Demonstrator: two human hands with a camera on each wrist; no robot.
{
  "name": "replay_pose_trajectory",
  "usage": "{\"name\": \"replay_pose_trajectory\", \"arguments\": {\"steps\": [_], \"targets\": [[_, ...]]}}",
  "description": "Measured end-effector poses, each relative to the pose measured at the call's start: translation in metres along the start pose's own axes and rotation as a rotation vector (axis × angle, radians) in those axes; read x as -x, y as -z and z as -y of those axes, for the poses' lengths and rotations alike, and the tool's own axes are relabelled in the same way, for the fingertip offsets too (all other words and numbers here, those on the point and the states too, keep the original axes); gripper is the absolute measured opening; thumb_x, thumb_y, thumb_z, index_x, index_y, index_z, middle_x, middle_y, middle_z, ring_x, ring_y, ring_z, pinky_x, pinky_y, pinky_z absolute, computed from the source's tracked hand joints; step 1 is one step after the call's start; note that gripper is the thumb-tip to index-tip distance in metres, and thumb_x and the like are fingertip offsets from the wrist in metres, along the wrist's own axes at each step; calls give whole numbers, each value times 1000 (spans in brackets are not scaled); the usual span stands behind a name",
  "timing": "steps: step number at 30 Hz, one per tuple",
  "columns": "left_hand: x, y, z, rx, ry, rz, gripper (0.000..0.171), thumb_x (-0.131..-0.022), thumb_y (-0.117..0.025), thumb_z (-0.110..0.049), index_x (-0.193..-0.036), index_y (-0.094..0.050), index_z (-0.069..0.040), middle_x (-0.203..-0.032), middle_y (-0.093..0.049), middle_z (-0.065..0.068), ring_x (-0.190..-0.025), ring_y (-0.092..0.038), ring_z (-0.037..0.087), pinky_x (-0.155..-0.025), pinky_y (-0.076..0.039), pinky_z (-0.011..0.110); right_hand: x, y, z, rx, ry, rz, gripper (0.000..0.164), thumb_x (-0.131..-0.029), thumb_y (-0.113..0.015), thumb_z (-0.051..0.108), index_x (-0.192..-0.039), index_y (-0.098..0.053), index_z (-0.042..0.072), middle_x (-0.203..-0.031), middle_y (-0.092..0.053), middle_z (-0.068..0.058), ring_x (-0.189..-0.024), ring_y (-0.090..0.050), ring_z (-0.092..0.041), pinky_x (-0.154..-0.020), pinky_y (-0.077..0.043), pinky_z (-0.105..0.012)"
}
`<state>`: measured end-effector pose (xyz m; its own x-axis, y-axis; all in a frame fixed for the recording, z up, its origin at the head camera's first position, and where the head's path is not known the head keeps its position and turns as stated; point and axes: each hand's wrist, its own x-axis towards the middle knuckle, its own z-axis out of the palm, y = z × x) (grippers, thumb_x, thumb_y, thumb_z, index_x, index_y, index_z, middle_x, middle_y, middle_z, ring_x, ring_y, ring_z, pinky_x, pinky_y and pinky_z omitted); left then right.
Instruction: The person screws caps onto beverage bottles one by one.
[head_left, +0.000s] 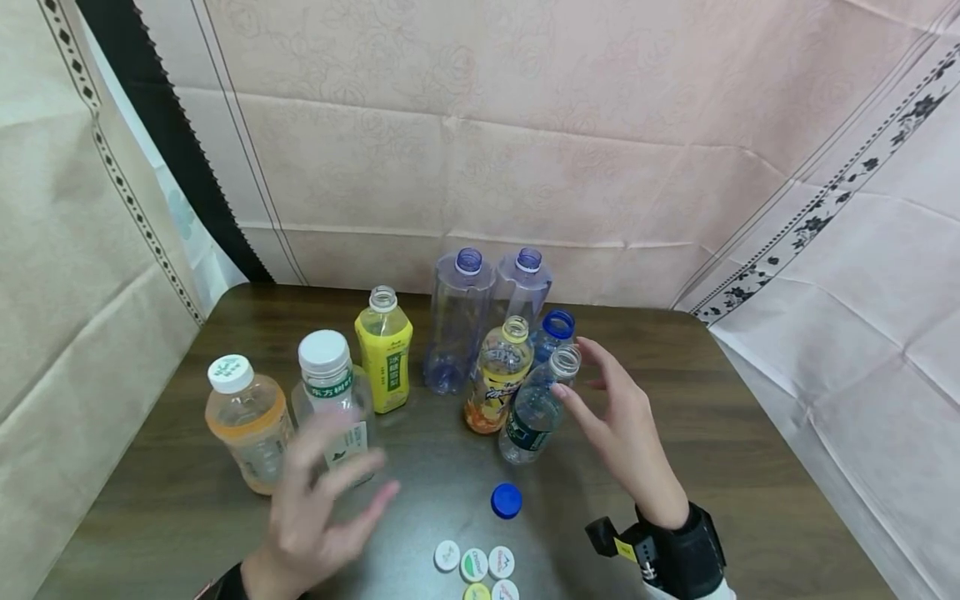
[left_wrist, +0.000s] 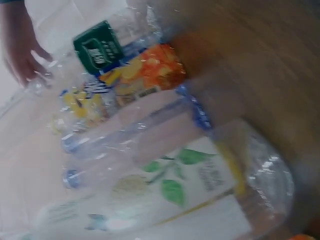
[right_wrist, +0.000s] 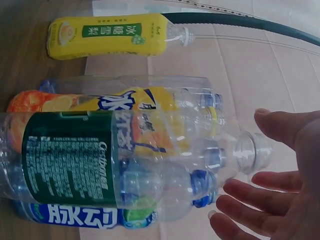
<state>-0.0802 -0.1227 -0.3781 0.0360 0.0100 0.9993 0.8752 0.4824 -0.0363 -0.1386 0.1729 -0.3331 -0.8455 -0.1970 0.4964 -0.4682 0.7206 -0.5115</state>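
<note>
My right hand (head_left: 622, 425) is beside the open neck of a clear water bottle with a dark green label (head_left: 527, 435). In the right wrist view its thumb and fingers are spread on either side of that neck, with a gap visible. Behind this bottle stand an iced tea bottle (head_left: 497, 387) with orange at its base and a blue-necked bottle (head_left: 557, 325), both uncapped. My left hand (head_left: 311, 512), blurred, is held with fingers apart in front of a clear bottle with a white cap (head_left: 324, 354). It appears to hold nothing.
An orange-banded bottle with a white cap (head_left: 247, 417) stands at the left. Near it is an uncapped yellow-labelled bottle (head_left: 386, 358). Two tall purplish bottles (head_left: 457, 317) stand at the back. A blue cap (head_left: 506, 501) and several pale caps (head_left: 474, 565) lie at the front.
</note>
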Motion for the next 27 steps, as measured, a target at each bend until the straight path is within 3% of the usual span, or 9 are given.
{"name": "replay_pose_trajectory", "arguments": {"steps": [2, 4, 8, 12, 16, 19, 22, 27], "targets": [[-4, 1, -5, 156, -59, 80, 20, -88, -68, -11, -73, -68, 2, -87, -69, 21, -86, -66, 30, -87, -53, 35, -1, -2, 1, -10, -27, 5, 62, -88, -71, 26, -142, -45, 12, -135, -58, -11, -116, -60, -26, -88, -54, -45], [-5, 4, -10, 283, -45, 195, 19, -88, -68, -8, -70, -70, -1, -73, -69, 10, -72, -65, 22, -73, -53, 31, -1, -3, 2, -13, -33, 0, 62, -88, -72, 26, -141, -45, 12, -134, -59, -11, -113, -61, -26, -87, -55, -46], [1, 10, -14, 351, 62, 339, 13, -88, -68, -7, -75, -69, -5, -73, -66, 1, -74, -62, 13, -70, -50, 27, -2, -6, 2, 5, -10, -15, 61, -85, -75, 22, -139, -48, 13, -131, -61, -11, -106, -65, -26, -83, -57, -44], [10, 10, -10, 392, 75, 397, 15, -90, -65, -6, -75, -67, -7, -72, -63, -2, -75, -61, 10, -72, -49, 24, -2, -7, 4, 35, 14, -33, 58, -83, -76, 19, -135, -52, 11, -126, -65, -11, -97, -67, -25, -76, -58, -39], [19, 12, -9, 391, 136, 482, 16, -94, -60, -12, -80, -66, -13, -76, -64, -6, -80, -60, 9, -75, -48, 21, 2, -1, 8, 63, 34, -73, 54, -81, -79, 18, -130, -57, 11, -120, -68, -8, -91, -66, -19, -70, -57, -28], [24, 14, -12, 342, 231, 547, 14, -96, -59, -21, -86, -67, -18, -82, -66, -9, -84, -60, 7, -78, -47, 18, 5, 6, 14, 58, 86, -119, 52, -78, -81, 15, -125, -60, 12, -114, -70, -4, -88, -66, -15, -71, -54, -22], [25, 13, -15, 286, 298, 559, 9, -93, -64, -26, -95, -69, -19, -91, -68, -8, -89, -62, 7, -82, -48, 17, 9, 12, 23, 12, 151, -151, 50, -75, -82, 10, -121, -62, 11, -107, -71, -1, -86, -65, -12, -73, -53, -17], [21, 11, -19, 195, 416, 574, 36, -85, -75, -28, -118, -64, -16, -113, -67, -3, -103, -63, 11, -92, -48, 18, 16, 14, 39, -95, 209, -103, 47, -73, -83, 6, -115, -62, 9, -100, -71, -2, -78, -63, -7, -68, -52, -16]]}}
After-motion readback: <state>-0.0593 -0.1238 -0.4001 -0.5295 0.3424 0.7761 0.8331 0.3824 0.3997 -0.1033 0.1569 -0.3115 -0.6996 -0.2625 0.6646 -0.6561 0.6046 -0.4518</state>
